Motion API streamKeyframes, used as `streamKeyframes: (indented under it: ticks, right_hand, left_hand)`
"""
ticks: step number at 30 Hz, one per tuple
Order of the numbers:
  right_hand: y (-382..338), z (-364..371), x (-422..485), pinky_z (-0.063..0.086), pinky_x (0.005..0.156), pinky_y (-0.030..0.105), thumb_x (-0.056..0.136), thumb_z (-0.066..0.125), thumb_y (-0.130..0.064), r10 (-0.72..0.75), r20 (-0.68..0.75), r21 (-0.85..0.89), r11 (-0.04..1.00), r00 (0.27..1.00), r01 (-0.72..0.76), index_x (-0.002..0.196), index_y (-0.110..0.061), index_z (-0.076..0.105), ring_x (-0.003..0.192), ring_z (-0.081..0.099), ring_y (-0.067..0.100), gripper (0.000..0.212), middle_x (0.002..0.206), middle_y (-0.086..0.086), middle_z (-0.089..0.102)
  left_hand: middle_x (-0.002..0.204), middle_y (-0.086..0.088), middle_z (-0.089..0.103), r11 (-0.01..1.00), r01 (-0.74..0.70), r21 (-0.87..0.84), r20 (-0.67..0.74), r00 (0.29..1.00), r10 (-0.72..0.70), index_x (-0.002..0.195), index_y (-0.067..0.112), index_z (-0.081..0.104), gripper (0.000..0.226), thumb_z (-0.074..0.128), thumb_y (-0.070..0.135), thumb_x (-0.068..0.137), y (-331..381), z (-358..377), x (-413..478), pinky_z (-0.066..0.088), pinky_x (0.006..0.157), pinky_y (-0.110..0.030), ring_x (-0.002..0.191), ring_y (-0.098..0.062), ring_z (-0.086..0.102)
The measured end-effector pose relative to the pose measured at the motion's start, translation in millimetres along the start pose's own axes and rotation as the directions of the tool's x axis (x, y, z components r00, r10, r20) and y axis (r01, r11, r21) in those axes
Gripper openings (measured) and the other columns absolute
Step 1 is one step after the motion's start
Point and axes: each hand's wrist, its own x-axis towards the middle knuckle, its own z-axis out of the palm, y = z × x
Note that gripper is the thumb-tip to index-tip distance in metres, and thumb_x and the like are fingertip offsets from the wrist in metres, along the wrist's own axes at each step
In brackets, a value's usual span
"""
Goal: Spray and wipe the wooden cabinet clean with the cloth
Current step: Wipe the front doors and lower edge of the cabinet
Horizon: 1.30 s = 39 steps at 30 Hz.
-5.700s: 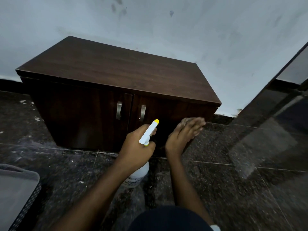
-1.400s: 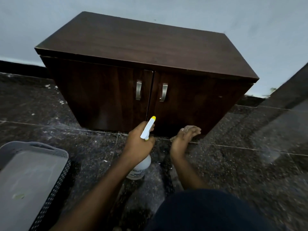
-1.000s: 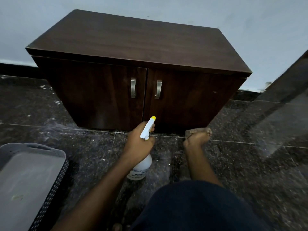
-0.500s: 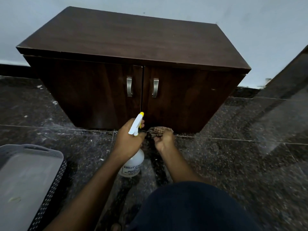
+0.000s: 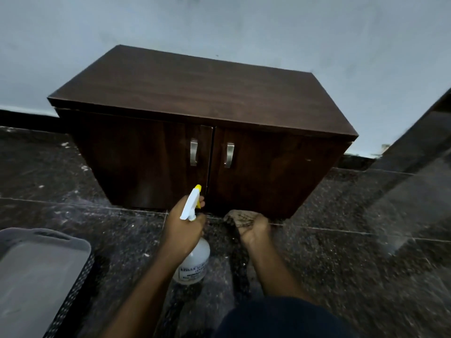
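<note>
- Brown wooden cabinet (image 5: 195, 93) at twelve o'clock, standing on the dark speckled stone floor (image 5: 341, 264) with its back to the pale wall (image 5: 219, 25); both doors closed, two metal handles (image 5: 193, 152) either side of the centre seam.
- Left hand (image 5: 181, 230) at six o'clock, just below the door seam, fingers wrapped round the neck of a white spray bottle (image 5: 195, 262); forefinger up by the trigger, yellow-tipped nozzle pointing toward twelve o'clock at the foot of the doors.
- Right hand (image 5: 253, 229) just toward three o'clock of the left, fingers curled tight on a bunched, patterned cloth (image 5: 238, 217); cloth low at the base of the right-hand door, against the floor line. Touching the wood or only just beside it: cannot tell.
- Grey basket (image 5: 44, 240) at eight o'clock, well apart from both hands.
- Step in hand, by judgement: wiping low along the bottom of the front, sprayer kept ready rather than squeezed; no mist visible.
- Next move, by judgement: lift the nozzle toward the door faces or the top, squeeze, then open the cloth out flatter and draw it across the wet patch with steady pressure. Worth minding the handles and the seam, where liquid could gather.
- How much of the top and sides is already clean: not readable from this view.
</note>
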Motion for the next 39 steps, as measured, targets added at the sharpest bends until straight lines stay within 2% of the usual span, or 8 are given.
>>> streamKeyframes:
  ticks: [11, 17, 23, 27, 30, 32, 35, 39]
  right_hand:
    - [13.8, 44.6, -45.0, 0.044, 0.113, 0.052, 0.112, 0.035, -0.017, 0.185, 0.238, 0.082, 0.974, 0.953, -0.209, 0.130, 0.008, 0.054, 0.132, 0.055, 0.040, 0.036, 0.137, 0.029, 0.057]
    - [2.0, 58.8, -97.8, 0.065, 0.070, 0.042, 0.107, 0.050, -0.029, 0.060, 0.441, 0.118, 0.985, 0.896, -0.124, 0.110, -0.002, 0.065, 0.093, 0.075, 0.034, 0.030, 0.105, 0.022, 0.075]
    - [19.5, 90.3, -133.1, 0.063, 0.075, 0.036, 0.098, 0.061, -0.002, -0.185, 0.328, -0.108, 0.967, 0.926, 0.232, 0.111, -0.003, 0.071, 0.096, 0.075, 0.030, 0.016, 0.108, 0.016, 0.077]
    - [35.5, 88.5, -150.3, 0.059, 0.093, 0.027, 0.101, 0.056, -0.006, -0.657, 0.474, -0.163, 0.590, 0.587, 0.791, 0.131, -0.024, 0.067, 0.113, 0.069, 0.008, 0.037, 0.121, -0.012, 0.074]
    - [31.3, 111.0, -145.5, 0.041, 0.115, 0.029, 0.099, 0.048, -0.006, -0.764, 0.639, -0.186, -0.044, 0.087, 0.982, 0.152, -0.019, 0.048, 0.141, 0.045, 0.013, 0.055, 0.153, -0.004, 0.048]
    - [20.7, 129.4, -139.0, 0.041, 0.111, 0.045, 0.091, 0.045, 0.002, -0.614, 0.780, -0.254, -0.491, -0.124, 0.833, 0.152, -0.012, 0.048, 0.140, 0.041, 0.030, 0.063, 0.154, 0.011, 0.043]
    - [15.0, 132.7, -127.9, 0.046, 0.096, 0.056, 0.089, 0.042, -0.006, -0.370, 0.912, -0.232, -0.823, -0.179, 0.518, 0.147, -0.010, 0.054, 0.131, 0.044, 0.038, 0.059, 0.147, 0.019, 0.051]
    - [19.9, 119.1, -126.2, 0.044, 0.102, 0.055, 0.089, 0.039, -0.016, -0.256, 0.957, -0.184, -0.899, -0.136, 0.399, 0.147, -0.013, 0.054, 0.133, 0.041, 0.035, 0.060, 0.152, 0.012, 0.048]
  left_hand:
    - [0.078, 0.009, 0.064, 0.998, 0.001, -0.070, -0.310, 0.951, -0.022, 0.102, 0.060, 0.066, 0.074, 0.062, -0.011, 0.086, -9.6, -39.7, 2.1, 0.044, 0.054, -0.024, 0.056, -0.005, 0.054]
    - [0.068, -0.002, 0.053, 0.995, -0.060, -0.075, -0.326, 0.945, 0.032, 0.082, 0.066, 0.061, 0.060, 0.060, 0.007, 0.079, 16.4, -56.2, 7.6, 0.040, 0.050, -0.031, 0.050, -0.008, 0.043]
    - [0.072, 0.021, 0.067, 0.991, -0.135, -0.022, -0.302, 0.945, 0.122, 0.096, 0.046, 0.069, 0.042, 0.058, 0.010, 0.076, 33.5, -58.8, 11.5, 0.039, 0.046, -0.016, 0.048, -0.003, 0.050]
    - [0.093, 0.017, 0.073, 0.981, -0.192, -0.027, -0.287, 0.942, 0.176, 0.106, 0.037, 0.070, 0.045, 0.059, 0.001, 0.080, 38.4, -64.6, 11.8, 0.043, 0.049, -0.018, 0.052, -0.004, 0.055]
    - [0.071, 0.023, 0.066, 0.975, -0.219, -0.032, -0.317, 0.927, 0.198, 0.102, 0.036, 0.068, 0.049, 0.059, -0.008, 0.082, 41.5, -71.1, 14.1, 0.038, 0.048, -0.011, 0.048, -0.001, 0.051]
    - [0.065, 0.024, 0.063, 0.975, -0.221, -0.032, -0.332, 0.922, 0.198, 0.100, 0.034, 0.067, 0.051, 0.059, -0.013, 0.083, 40.7, -70.8, 14.8, 0.037, 0.048, -0.009, 0.048, 0.000, 0.051]
    - [0.072, 0.016, 0.067, 0.976, -0.210, -0.054, -0.335, 0.925, 0.180, 0.106, 0.025, 0.071, 0.047, 0.060, -0.015, 0.083, 38.6, -67.8, 14.1, 0.039, 0.049, -0.011, 0.051, -0.001, 0.054]
    - [0.070, 0.019, 0.066, 0.977, -0.208, -0.043, -0.319, 0.930, 0.184, 0.108, 0.022, 0.072, 0.043, 0.060, -0.012, 0.084, 39.7, -70.0, 13.8, 0.039, 0.048, -0.011, 0.049, 0.001, 0.054]
